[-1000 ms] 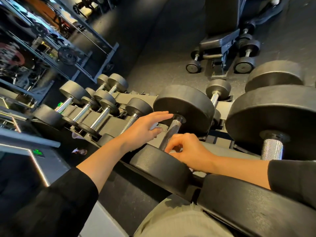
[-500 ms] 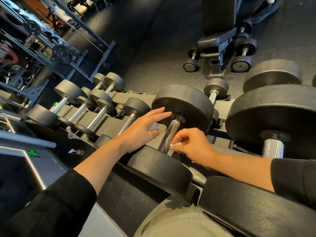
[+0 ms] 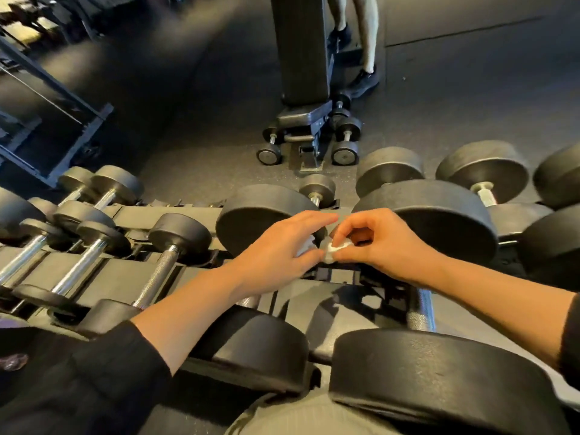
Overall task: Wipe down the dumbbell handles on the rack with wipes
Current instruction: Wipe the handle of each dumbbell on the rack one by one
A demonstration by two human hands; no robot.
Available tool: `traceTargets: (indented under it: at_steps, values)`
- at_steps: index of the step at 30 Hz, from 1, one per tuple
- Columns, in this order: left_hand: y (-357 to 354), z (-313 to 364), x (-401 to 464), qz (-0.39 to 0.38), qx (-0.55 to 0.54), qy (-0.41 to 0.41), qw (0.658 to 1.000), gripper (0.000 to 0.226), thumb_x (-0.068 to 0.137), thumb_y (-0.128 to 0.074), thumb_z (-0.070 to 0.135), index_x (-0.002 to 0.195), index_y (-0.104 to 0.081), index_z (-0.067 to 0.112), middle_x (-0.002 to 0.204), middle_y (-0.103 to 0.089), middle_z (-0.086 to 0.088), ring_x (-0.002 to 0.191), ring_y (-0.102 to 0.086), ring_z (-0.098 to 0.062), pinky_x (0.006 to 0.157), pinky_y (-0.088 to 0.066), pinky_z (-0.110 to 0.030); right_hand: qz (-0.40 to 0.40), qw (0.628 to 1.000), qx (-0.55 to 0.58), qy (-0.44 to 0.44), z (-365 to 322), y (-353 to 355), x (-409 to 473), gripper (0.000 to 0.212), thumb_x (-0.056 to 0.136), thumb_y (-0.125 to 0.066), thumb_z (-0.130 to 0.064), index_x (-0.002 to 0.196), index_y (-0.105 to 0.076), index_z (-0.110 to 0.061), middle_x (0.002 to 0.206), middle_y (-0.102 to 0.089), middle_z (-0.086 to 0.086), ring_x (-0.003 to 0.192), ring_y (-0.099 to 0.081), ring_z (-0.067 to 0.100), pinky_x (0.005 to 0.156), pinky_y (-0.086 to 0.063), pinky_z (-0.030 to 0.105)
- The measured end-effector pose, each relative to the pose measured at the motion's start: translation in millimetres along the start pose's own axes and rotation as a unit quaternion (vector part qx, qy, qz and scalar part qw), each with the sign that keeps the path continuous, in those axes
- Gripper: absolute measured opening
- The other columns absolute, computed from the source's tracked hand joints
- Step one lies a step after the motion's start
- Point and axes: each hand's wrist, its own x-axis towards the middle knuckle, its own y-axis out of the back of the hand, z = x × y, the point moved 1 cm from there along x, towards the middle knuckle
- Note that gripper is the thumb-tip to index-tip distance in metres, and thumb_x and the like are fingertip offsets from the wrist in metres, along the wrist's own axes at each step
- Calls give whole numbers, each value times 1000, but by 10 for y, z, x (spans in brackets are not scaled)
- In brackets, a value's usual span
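The black dumbbell rack (image 3: 119,277) runs across the view. My left hand (image 3: 279,249) and right hand (image 3: 386,246) meet fingertip to fingertip over the gap between two big black dumbbells. A crumpled white wipe (image 3: 334,250) is pinched in my right fingers. A white bit of wipe (image 3: 306,248) shows between my left fingers and thumb. The left big dumbbell (image 3: 266,215) has its handle almost hidden under my left forearm. The right big dumbbell (image 3: 439,215) shows a knurled handle (image 3: 420,312) below my right wrist.
Smaller dumbbells with chrome handles (image 3: 81,268) and a knurled one (image 3: 160,277) fill the rack's left. A black bench (image 3: 301,58) on wheels stands on the floor behind, with small dumbbells (image 3: 345,136) beside it and a person's legs (image 3: 367,42). A metal frame (image 3: 47,89) stands far left.
Both hands have left the big dumbbell's knurled handle and come together above the rack. The right hand rose with the wipe. The view has swung to the right.
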Motion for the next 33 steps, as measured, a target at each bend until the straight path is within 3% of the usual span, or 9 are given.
traceTargets:
  at_steps: [4,12,16,18,20,22,26,29,33]
  values:
    - [-157,150,225,-60,-5,-85,995,64,93,-58,21,149,-26,24,153,-29,7,139,-24,-4,114,-22,-24,50,995,-88,-4,-98,223,-263,13,74,-76,-9,85,-70,-15,84,-71,-3,80,-67,7,78,-54,21]
    - [-250,139,399,-74,30,-170,982,76,95,-54,23,152,-5,25,159,3,12,143,-2,-2,113,-8,-17,170,949,-260,-60,-58,399,-620,21,78,-73,-10,94,-69,-22,92,-68,-8,87,-61,3,80,-52,22]
    - [-255,48,387,-107,22,-207,972,81,94,-55,22,151,2,27,157,13,14,144,-4,-3,116,-15,-23,115,918,-371,-80,-117,266,-583,21,82,-70,-15,102,-70,-21,99,-67,-9,85,-53,-2,76,-39,7]
    - [-245,-30,400,-120,25,-225,967,84,94,-56,21,151,5,29,156,18,16,141,-25,-11,113,-30,-29,79,891,-434,-109,-131,236,-541,24,85,-66,-18,109,-68,-23,106,-64,-9,95,-51,0,84,-37,11]
    - [-263,-99,406,-122,38,-240,962,88,93,-57,19,150,9,30,154,23,18,113,-55,-16,95,-49,-35,54,871,-471,-126,-138,244,-518,26,87,-64,-19,113,-66,-25,111,-64,-8,103,-53,6,93,-41,22]
    - [-307,-176,404,-120,41,-259,958,91,93,-57,19,150,12,30,152,29,20,79,-59,-11,74,-54,-34,15,851,-504,-146,-173,218,-490,27,88,-62,-20,115,-66,-26,115,-64,-9,106,-53,8,93,-41,23]
    - [-418,-234,418,-116,-14,-272,955,91,92,-58,18,150,11,26,150,32,22,75,-58,-13,70,-54,-35,-65,796,-575,-178,-282,148,-429,25,91,-58,-24,114,-67,-27,106,-60,-16,98,-43,5,76,-30,15]
    - [-464,-240,413,-106,-40,-271,956,88,92,-57,17,151,7,24,151,30,21,68,-54,-11,65,-53,-28,-104,800,-551,-214,-309,46,-412,21,89,-61,-24,108,-70,-24,93,-52,-17,82,-39,0,65,-26,10]
    - [-490,-262,423,-89,-52,-268,958,84,93,-56,18,152,3,23,153,26,19,64,-51,-8,60,-48,-20,-120,860,-383,-316,-433,0,-536,11,81,-72,-15,91,-74,-18,87,-68,-9,83,-62,3,75,-48,14]
